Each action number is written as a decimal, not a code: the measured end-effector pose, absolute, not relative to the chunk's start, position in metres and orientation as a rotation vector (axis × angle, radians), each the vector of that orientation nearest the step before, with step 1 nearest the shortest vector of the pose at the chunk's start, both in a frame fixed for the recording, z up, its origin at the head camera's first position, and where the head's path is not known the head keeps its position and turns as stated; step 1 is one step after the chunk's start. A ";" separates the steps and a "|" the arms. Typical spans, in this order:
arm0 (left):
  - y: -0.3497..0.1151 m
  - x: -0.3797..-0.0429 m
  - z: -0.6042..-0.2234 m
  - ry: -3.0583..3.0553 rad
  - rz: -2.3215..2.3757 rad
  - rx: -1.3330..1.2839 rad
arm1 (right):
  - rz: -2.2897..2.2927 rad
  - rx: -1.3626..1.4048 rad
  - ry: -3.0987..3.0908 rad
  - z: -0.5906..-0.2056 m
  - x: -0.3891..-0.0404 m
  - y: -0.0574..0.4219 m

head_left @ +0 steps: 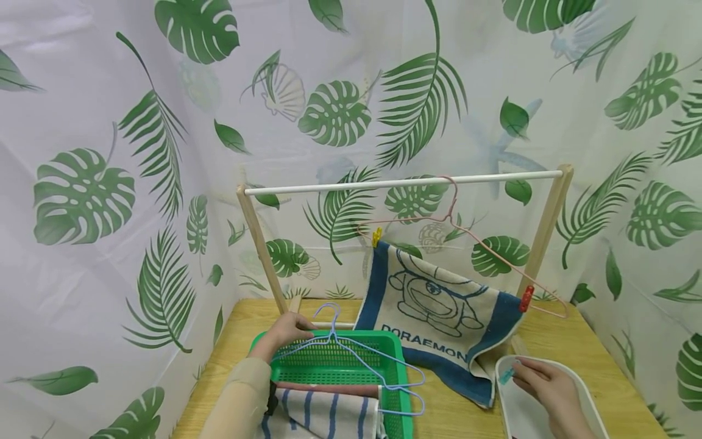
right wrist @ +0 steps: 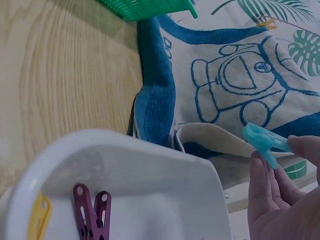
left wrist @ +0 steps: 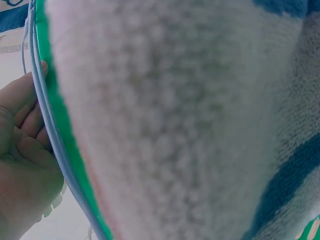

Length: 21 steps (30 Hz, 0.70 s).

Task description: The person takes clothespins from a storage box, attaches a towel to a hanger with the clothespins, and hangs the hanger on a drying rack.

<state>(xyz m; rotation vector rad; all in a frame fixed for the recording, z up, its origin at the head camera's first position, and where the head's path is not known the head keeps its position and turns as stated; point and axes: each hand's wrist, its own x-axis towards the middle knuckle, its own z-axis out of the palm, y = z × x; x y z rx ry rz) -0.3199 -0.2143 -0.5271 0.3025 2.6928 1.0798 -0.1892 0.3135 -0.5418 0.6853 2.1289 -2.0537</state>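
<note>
My left hand (head_left: 287, 335) grips the left shoulder of a light-blue wire hanger (head_left: 332, 334), held over a green basket (head_left: 403, 366). The hanger's lower bar disappears behind a white towel with blue stripes (head_left: 329, 411), whose blurred cloth fills most of the left wrist view. My right hand (head_left: 551, 390) pinches a teal clothespin (right wrist: 265, 142) between thumb and fingers, above the rim of a white bin (right wrist: 125, 145). Inside the bin are a purple clothespin (right wrist: 92, 212) and a yellow clothespin (right wrist: 39, 215).
A drying rack with a white rod (head_left: 340, 186) stands behind. From it a tilted pink hanger (head_left: 493, 251) carries a blue-bordered cartoon towel (head_left: 433, 299), clipped by a yellow clothespin (head_left: 376, 236) and a red clothespin (head_left: 526, 299). The towel's lower edge reaches the wooden table (head_left: 450, 421).
</note>
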 end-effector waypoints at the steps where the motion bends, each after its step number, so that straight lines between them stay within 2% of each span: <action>1: -0.214 -0.320 -0.527 2.694 1.074 0.299 | -2.066 0.689 2.112 -0.541 -0.189 0.312; 21: -0.210 -0.321 -0.519 2.792 0.868 0.420 | -2.254 0.572 1.754 -0.527 -0.180 0.295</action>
